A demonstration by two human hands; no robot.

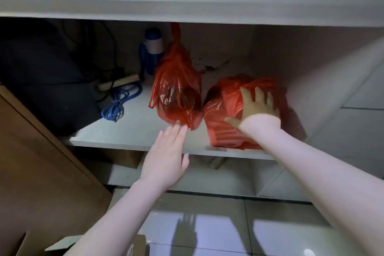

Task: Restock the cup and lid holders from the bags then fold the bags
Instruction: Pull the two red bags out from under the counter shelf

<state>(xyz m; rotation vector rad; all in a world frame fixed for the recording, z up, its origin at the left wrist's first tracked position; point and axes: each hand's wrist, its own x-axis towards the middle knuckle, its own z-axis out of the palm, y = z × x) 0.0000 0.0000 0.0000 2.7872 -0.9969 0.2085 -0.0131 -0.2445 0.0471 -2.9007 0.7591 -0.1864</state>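
Count: 2 red bags, 2 hands, 1 blue bottle, 1 blue rope, all on or at one white shelf [128, 137]. Tall bag [176, 89] stands upright just ahead of the left hand [166, 158], top knotted, one loop handle hanging off the side away from the other hand. Low bag [222, 110] sits directly under the right hand [257, 108], near the shelf's front edge, ribbed white stuff showing through the plastic; can't tell if cups or lids. Bags are just beside each other, lower corners close, contact unclear. Left hand: arm stretched forward, palm down, fingers straight and together, thumb out to the side, holding nothing; fingertips [177, 125] reach the tall bag's bottom corner, looks like a light touch but can't confirm. Right hand: forearm comes in from the outer side, palm flat on top of the low bag, fingers splayed wide over it, thumb spread down the front face; rests on it, no curl round it. Bottle [152, 48] is behind the tall bag, well beyond the left fingertips. Rope [120, 102] lies coiled outboard of the left hand, further back on the shelf.
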